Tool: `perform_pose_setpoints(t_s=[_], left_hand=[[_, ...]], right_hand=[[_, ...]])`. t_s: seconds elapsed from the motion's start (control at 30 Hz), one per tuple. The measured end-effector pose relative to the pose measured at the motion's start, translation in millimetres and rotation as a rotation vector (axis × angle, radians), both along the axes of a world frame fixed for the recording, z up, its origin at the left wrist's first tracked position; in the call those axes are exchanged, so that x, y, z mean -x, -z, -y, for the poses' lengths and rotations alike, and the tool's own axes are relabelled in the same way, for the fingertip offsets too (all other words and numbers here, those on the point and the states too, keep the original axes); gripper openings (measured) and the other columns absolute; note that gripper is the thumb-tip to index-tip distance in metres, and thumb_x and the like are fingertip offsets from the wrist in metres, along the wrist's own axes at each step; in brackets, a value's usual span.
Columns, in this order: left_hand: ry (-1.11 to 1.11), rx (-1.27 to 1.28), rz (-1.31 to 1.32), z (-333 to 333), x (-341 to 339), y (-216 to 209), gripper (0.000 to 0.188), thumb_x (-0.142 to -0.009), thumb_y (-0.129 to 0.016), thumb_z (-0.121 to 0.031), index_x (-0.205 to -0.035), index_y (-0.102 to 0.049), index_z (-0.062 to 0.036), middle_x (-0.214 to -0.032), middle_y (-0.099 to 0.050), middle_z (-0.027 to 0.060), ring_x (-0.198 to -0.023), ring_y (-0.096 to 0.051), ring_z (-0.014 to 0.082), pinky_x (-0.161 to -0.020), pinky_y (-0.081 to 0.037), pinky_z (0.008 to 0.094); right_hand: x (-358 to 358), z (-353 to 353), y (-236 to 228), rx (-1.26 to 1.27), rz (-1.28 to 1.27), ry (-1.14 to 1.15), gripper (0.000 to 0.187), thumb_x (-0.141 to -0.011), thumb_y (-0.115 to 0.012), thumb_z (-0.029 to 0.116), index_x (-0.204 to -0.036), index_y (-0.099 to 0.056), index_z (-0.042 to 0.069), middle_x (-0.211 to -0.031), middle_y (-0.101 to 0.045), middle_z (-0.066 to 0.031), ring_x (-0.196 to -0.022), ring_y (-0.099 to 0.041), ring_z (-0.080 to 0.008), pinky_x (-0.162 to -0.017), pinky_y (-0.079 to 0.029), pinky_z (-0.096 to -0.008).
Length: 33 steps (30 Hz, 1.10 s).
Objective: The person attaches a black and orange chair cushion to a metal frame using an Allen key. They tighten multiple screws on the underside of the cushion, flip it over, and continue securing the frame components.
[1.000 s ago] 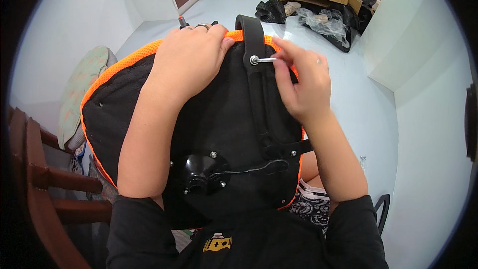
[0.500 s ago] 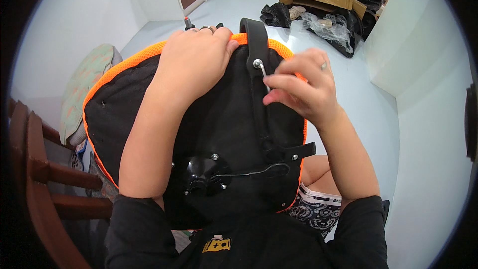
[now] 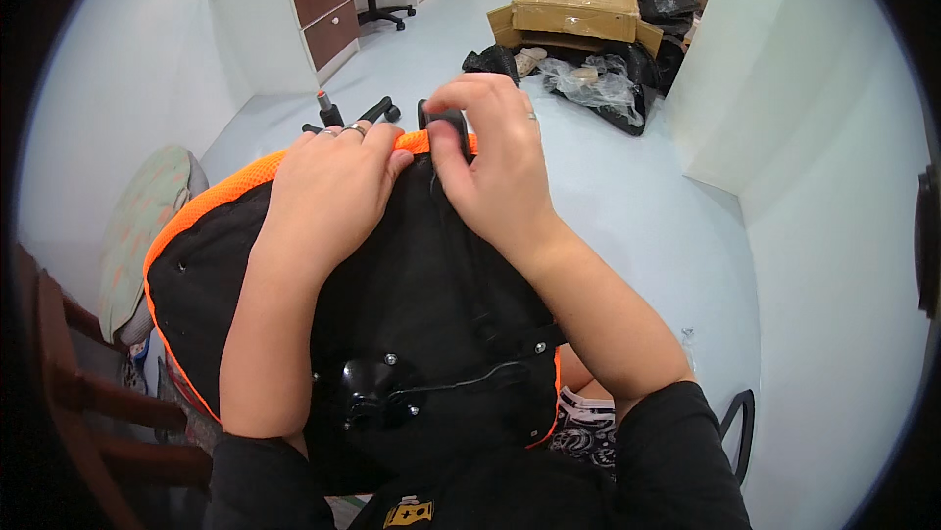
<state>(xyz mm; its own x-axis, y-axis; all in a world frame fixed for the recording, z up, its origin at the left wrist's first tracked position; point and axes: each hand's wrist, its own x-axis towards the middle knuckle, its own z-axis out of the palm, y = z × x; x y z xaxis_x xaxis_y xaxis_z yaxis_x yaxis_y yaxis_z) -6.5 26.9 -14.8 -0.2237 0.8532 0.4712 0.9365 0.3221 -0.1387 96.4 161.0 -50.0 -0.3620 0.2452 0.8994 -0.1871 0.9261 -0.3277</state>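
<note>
1. Your left hand (image 3: 328,187), about 11:30 on the seat's dial, has its grip closed over the orange mesh edge (image 3: 250,177), fingers over the far side, probably to steady the padding.
2. Your right hand (image 3: 495,157) is bent around the upper end of the armrest (image 3: 455,119) at 1 o'clock; the hand covers the contact, so you cannot tell whether its grip is closed or holds a tool.
3. The black seat (image 3: 372,295) lies beneath both forearms, underside up, apparently propped on your lap so its fastenings face you.
4. At 6 o'clock sits the black mechanism (image 3: 368,388); at 4 o'clock a bolt (image 3: 540,347) sits in the armrest's lower end.
5. Beyond, a wheeled base (image 3: 377,113) stands at 12 o'clock, the open carton (image 3: 575,2) at 1, and a brown wooden chair (image 3: 74,383) at 8, all beyond your working space.
</note>
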Motion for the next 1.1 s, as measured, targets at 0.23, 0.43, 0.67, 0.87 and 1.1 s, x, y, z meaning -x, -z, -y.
perform_pose_setpoints(t_s=[0.23,0.43,0.67,0.87,1.1], left_hand=[[-0.018,0.019,0.073,1,-2,3,0.024,-0.092,-0.049,-0.024,-0.1,-0.057,-0.003,-0.085,-0.062,0.0142,-0.084,-0.058,0.0324,-0.075,-0.042,0.0417],[-0.05,0.025,0.06,3,0,4,0.022,-0.092,-0.049,-0.023,-0.099,-0.057,-0.0032,-0.085,-0.062,0.0142,-0.085,-0.058,0.0323,-0.074,-0.042,0.0412],[-0.045,-0.018,-0.019,4,3,8,0.022,-0.092,-0.051,-0.025,-0.094,-0.057,-0.0041,-0.081,-0.063,0.011,-0.078,-0.06,0.0288,-0.07,-0.043,0.04],[-0.038,-0.002,0.007,3,-1,1,0.022,-0.092,-0.051,-0.023,-0.095,-0.056,-0.0024,-0.082,-0.062,0.0136,-0.079,-0.059,0.0313,-0.07,-0.043,0.0412],[-0.045,-0.023,-0.069,1,2,11,0.022,-0.092,-0.052,-0.026,-0.089,-0.056,-0.0045,-0.078,-0.063,0.009,-0.073,-0.061,0.0265,-0.065,-0.042,0.0389]], right_hand=[[-31,7,28,0.194,0.143,0.049,0.017,-0.073,-0.049,-0.004,-0.081,-0.06,0.007,-0.082,-0.056,-0.0096,-0.084,-0.049,-0.0302,-0.078,-0.038,-0.0383],[-45,8,42,0.031,0.093,0.236,0.002,-0.076,-0.06,0.008,-0.079,-0.059,0.008,-0.083,-0.053,-0.0101,-0.082,-0.049,-0.029,-0.072,-0.039,-0.0396],[-65,13,37,-0.182,0.228,0.27,0.018,-0.075,-0.067,0.023,-0.077,-0.055,0.01,-0.082,-0.049,-0.0063,-0.07,-0.052,-0.0227,-0.064,-0.037,-0.0369],[-64,6,18,-0.349,0.381,0.38,0.021,-0.077,-0.066,0.027,-0.08,-0.054,0.009,-0.076,-0.048,-0.0047,-0.066,-0.054,-0.0212,-0.062,-0.037,-0.0369],[-68,11,25,-0.474,0.418,0.223,0.02,-0.078,-0.064,0.029,-0.076,-0.055,0.011,-0.074,-0.049,-0.0027,-0.069,-0.055,-0.0198,-0.069,-0.041,-0.0372]])
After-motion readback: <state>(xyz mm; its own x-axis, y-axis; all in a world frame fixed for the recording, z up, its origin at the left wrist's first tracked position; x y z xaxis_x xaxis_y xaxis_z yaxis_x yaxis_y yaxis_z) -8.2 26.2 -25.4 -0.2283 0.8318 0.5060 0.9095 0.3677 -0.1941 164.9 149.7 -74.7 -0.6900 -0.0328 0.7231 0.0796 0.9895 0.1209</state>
